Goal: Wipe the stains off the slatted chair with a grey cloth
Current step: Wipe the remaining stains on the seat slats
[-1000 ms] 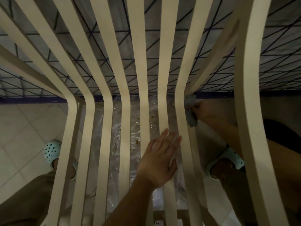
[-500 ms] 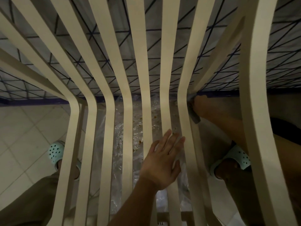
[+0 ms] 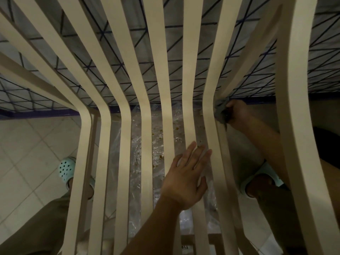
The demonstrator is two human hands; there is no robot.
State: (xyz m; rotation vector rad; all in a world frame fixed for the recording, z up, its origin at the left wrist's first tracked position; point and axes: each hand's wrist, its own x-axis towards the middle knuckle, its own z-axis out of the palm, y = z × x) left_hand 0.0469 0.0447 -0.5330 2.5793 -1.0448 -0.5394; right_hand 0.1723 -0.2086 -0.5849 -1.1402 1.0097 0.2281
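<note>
I count seven slats on the one slatted chair (image 3: 146,137): my left hand (image 3: 185,181) lies flat, fingers (image 3: 189,153) straight, while my right hand (image 3: 237,113) clamps one grey cloth (image 3: 220,111) against the rightmost slat's bend.

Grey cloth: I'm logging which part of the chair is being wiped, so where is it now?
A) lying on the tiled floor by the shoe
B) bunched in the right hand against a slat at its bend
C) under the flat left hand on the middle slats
B: the grey cloth is bunched in the right hand against the slat at its bend, while the left hand lies flat and holds nothing.
</note>
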